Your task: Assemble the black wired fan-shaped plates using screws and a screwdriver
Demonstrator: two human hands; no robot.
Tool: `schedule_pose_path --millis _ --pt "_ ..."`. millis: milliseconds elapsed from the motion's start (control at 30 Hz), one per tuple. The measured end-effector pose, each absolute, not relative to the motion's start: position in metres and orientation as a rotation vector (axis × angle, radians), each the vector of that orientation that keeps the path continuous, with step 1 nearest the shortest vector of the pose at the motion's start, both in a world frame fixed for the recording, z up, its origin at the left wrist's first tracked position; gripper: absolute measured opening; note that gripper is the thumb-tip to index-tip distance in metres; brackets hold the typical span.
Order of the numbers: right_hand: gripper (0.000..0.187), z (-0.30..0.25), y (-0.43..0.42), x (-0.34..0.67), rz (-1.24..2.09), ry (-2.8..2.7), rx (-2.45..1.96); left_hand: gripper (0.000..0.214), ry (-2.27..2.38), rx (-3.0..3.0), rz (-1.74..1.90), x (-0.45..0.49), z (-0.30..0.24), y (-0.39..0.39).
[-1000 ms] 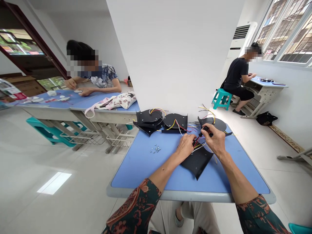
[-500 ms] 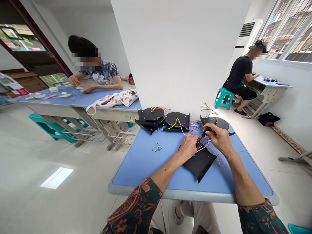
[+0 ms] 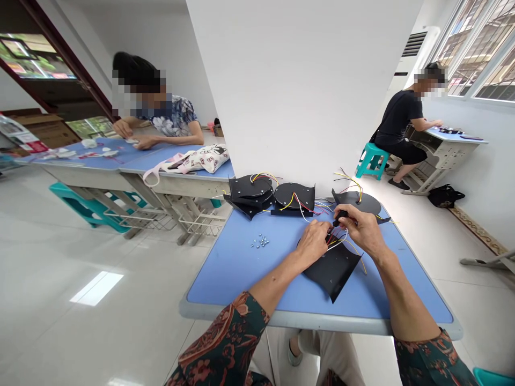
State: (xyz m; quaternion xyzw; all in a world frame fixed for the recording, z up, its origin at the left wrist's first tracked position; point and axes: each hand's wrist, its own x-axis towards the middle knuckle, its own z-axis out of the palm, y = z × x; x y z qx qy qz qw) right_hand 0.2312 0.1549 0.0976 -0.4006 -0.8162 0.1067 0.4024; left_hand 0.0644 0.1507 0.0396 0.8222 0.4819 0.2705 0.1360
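A black metal plate (image 3: 332,268) with curved sides and coloured wires lies on the blue desk in front of me. My left hand (image 3: 314,238) rests at its far edge, fingers closed near the wires; what they pinch is hidden. In my right hand (image 3: 364,228) is a black-handled screwdriver (image 3: 341,215), gripped from above and tilted so its lower end meets my left fingertips. Red, white and yellow wires (image 3: 341,241) run out beneath both hands. Small silver screws (image 3: 261,241) lie loose to the left of my left hand.
Round black assemblies with wires stand along the desk's (image 3: 225,273) back edge: a stacked pair (image 3: 249,190), a middle one (image 3: 295,197) and a right one (image 3: 368,203). A white pillar (image 3: 298,96) rises behind. Two people work at other desks, left and right.
The view has shifted slightly. Both hands stay at the far edge of the black plate, with the screwdriver still held in my right hand.
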Motion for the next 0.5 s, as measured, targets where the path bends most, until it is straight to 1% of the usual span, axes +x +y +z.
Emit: schedule_pose_path --millis 100,167,333,433,500 --pt "0.026 0.094 0.155 0.229 0.273 -2.047 -1.022 0.026 1.391 2.415 0.771 0.065 0.041 0.151" --pt "0.027 0.09 0.155 0.226 0.215 -2.017 -1.025 0.023 1.381 2.435 0.78 0.065 0.04 0.153" --pt "0.025 0.085 0.152 0.214 0.023 -1.836 -1.018 0.025 1.422 2.45 0.783 0.067 0.036 0.159" --pt "0.023 0.084 0.152 0.21 0.044 -1.778 -1.011 0.025 1.46 2.439 0.751 0.068 0.037 0.161" --pt "0.024 0.083 0.154 0.21 0.145 -1.779 -0.985 0.024 1.462 2.426 0.727 0.068 0.039 0.161"
